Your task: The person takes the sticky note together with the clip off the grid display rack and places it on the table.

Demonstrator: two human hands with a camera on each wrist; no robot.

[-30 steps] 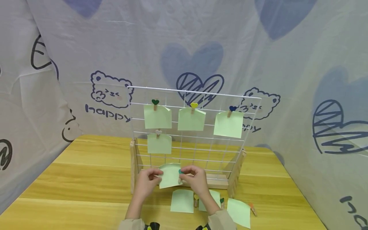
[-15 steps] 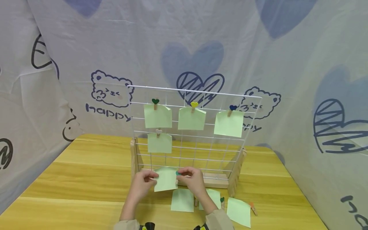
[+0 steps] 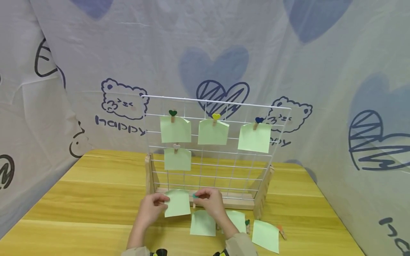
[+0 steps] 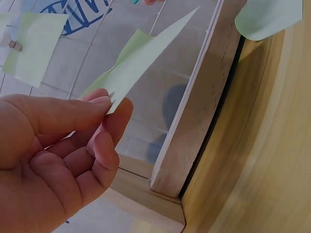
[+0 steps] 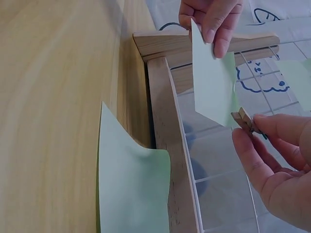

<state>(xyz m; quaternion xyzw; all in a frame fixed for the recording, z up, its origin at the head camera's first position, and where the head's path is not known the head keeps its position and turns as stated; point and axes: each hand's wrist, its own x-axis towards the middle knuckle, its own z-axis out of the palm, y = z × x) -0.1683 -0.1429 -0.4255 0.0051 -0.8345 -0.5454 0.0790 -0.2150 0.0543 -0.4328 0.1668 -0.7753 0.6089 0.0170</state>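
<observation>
Shifted leftward: left hand (image 3: 150, 209) pinching curled paper (image 3: 177, 204), right hand (image 3: 212, 203) pinching clip (image 5: 244, 119) (wooden).

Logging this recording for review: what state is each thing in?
Held note: pinched by the left hand, unclipped
Teal clip: pinched by the right hand
Wire grid: standing in a wooden base
Four hung notes: clipped to the grid
Three loose notes: lying on the table
Orange clip, loose green clip: lying there

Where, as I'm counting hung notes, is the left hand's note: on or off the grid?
Off: the left hand holds the note, unclipped, before the grid.
</observation>
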